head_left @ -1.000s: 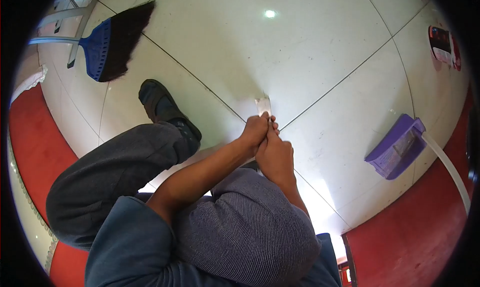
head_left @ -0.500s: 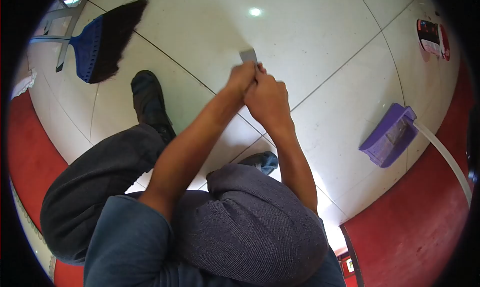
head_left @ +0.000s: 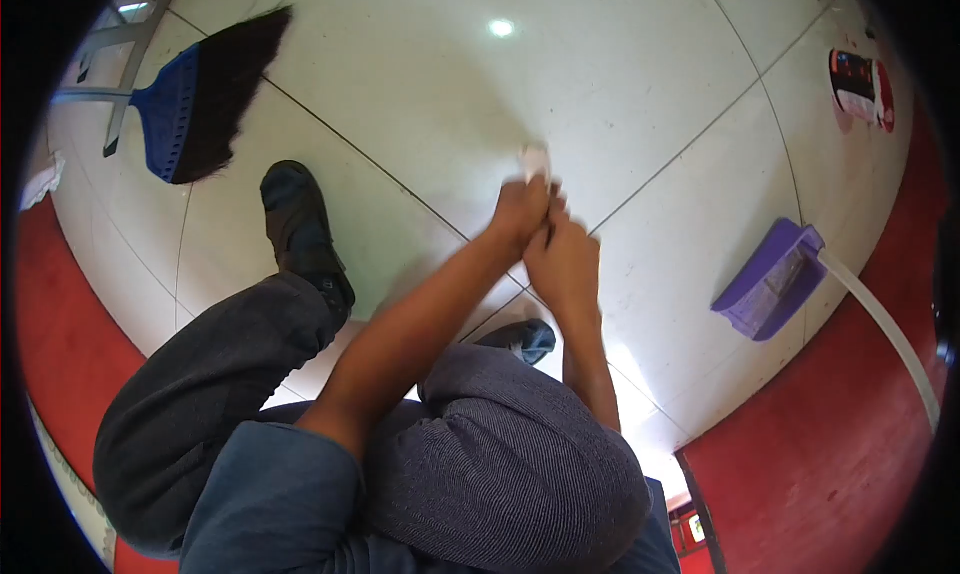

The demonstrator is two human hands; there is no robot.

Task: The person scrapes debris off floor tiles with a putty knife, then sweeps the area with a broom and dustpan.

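Note:
Both my hands meet out in front of me over the pale tiled floor [head_left: 400, 94]. Clasped between them is a scraper [head_left: 536, 160]; its flat end sticks out past the fingers and looks whitish and a little blurred, while the handle is hidden in the grip. My left hand [head_left: 521, 214] is closed around it on the left side. My right hand [head_left: 564, 266] presses close against the left, fingers curled over the same handle. My dark shoe [head_left: 298, 214] rests on the floor to the left.
At the upper left lies a blue broom [head_left: 168, 114] with dark bristles, near a metal frame. A purple dustpan [head_left: 765, 279] with a pale handle sits at the right. Red panels [head_left: 830, 404] border both sides. A red and black container [head_left: 858, 89] stands at the upper right.
Both hands have come back toward my body and slightly right, together with the scraper. Its flat end looked grey and now looks whitish. The view has shifted a little.

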